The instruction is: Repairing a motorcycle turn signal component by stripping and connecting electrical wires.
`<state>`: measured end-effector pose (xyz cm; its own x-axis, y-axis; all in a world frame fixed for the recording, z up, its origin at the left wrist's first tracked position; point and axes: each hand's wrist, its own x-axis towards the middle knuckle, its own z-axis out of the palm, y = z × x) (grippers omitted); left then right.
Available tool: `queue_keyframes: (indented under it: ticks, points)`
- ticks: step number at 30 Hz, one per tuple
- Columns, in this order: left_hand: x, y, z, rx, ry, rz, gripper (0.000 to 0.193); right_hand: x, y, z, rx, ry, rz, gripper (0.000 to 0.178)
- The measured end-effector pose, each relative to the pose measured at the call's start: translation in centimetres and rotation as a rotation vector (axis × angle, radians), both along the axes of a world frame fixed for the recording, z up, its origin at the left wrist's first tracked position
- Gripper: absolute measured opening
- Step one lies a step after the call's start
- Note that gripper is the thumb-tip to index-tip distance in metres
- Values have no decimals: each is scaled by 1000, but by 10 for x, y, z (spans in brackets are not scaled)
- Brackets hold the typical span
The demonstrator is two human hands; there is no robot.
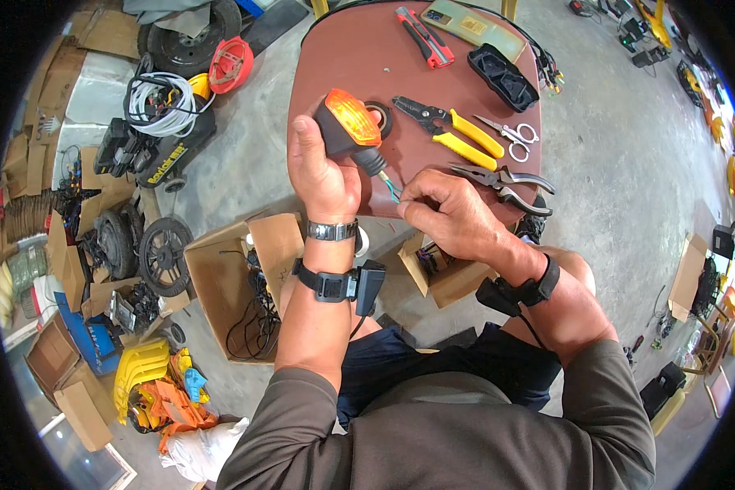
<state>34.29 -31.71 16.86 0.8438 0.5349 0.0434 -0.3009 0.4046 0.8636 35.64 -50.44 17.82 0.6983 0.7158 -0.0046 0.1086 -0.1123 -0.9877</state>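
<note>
My left hand [322,175] is wrapped round an orange turn signal light [353,122] with a black housing and a ribbed rubber stem. Thin bluish-green wires [391,187] come out of the stem. Between thumb and fingers, my right hand [445,212] pinches the ends of these wires. Behind the light, a roll of black tape [380,118] is partly hidden. To the right on the reddish-brown table [343,49] lie yellow-handled wire strippers [453,133], small scissors [514,137] and pliers with grey-black handles [506,184].
A red utility knife [425,39], a phone in a greenish case [474,26] and a black tray-like case [503,77] lie at the table's far side. Below the table stand open cardboard boxes [212,306]. Wheels [165,255] and a red helmet [231,65] are at left.
</note>
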Motion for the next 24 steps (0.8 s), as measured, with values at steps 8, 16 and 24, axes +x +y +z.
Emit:
queue_keyframes:
  ticks: [8, 16, 24]
  points:
    - [-1, -4, 4, 4, -29, -91, 74, -1, 0, 1, -6, 23, 3, 8]
    - [-2, -4, 10, -74, -44, -234, 68, 8, -5, 13, -9, 165, -90, 7]
    - [-4, 4, 4, -32, -34, -252, 70, 13, -7, 9, 87, 116, -111, 6]
